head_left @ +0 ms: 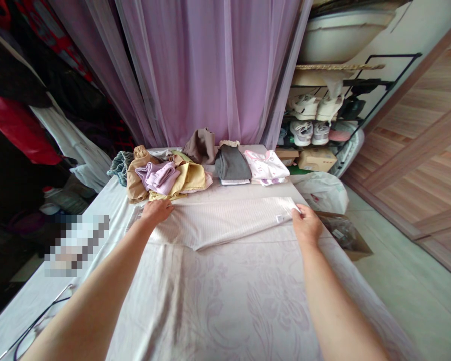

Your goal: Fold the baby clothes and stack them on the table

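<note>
A pair of pale striped trousers point(225, 220), folded lengthwise, lies stretched across the bed between my two hands. At its right end, my right hand point(307, 224) pinches the corner of the waistband; a small white label shows close by. Near the other end, my left hand point(157, 211) is closed on the cloth with its fingers curled and partly hidden, and some fabric extends past it to the left. Just behind my left hand sits a loose heap of clothes, with a lilac garment point(158, 176) and a yellow garment point(191, 178) on top.
Folded dark grey clothing point(232, 164) and a folded white-and-pink top point(266, 165) lie at the back, before a purple curtain point(210, 65). Eyeglasses point(37, 323) rest at front left. A shoe rack point(376, 82), plastic bag point(321, 193) and cardboard box point(355, 240) stand right.
</note>
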The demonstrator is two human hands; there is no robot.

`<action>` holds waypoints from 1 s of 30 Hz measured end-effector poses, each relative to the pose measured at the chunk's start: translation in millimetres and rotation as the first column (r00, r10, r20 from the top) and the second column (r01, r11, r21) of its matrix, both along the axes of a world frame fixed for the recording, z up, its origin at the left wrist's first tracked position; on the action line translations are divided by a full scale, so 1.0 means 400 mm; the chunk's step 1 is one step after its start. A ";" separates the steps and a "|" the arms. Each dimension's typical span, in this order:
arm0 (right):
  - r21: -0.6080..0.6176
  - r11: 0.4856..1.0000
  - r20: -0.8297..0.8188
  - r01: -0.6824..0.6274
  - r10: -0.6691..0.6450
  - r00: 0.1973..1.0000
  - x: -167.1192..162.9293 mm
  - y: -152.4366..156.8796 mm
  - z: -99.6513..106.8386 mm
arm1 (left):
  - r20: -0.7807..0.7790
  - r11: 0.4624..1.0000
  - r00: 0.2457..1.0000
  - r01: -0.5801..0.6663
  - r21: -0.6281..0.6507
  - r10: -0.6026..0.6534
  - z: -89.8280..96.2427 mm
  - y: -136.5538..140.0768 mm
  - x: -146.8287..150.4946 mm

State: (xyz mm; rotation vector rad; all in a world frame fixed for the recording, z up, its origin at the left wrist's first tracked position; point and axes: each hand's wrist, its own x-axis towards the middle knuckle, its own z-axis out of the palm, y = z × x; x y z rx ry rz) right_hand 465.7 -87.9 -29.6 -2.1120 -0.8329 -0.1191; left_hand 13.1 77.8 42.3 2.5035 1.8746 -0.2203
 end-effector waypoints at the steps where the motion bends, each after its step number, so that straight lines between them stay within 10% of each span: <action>1: 0.050 0.999 0.008 0.008 -0.009 1.000 0.003 0.000 -0.005 | -0.006 1.000 1.000 -0.002 0.004 0.002 0.003 0.000 0.002; 21: -0.128 0.991 -0.010 0.041 -0.043 0.999 -0.012 0.008 0.018 | -0.003 0.961 0.999 0.048 0.273 -0.050 0.034 -0.048 -0.006; 30: -0.139 0.990 0.003 0.030 -0.030 1.000 -0.018 0.003 0.014 | 0.370 0.855 0.772 0.491 0.169 -0.517 -0.048 -0.273 0.123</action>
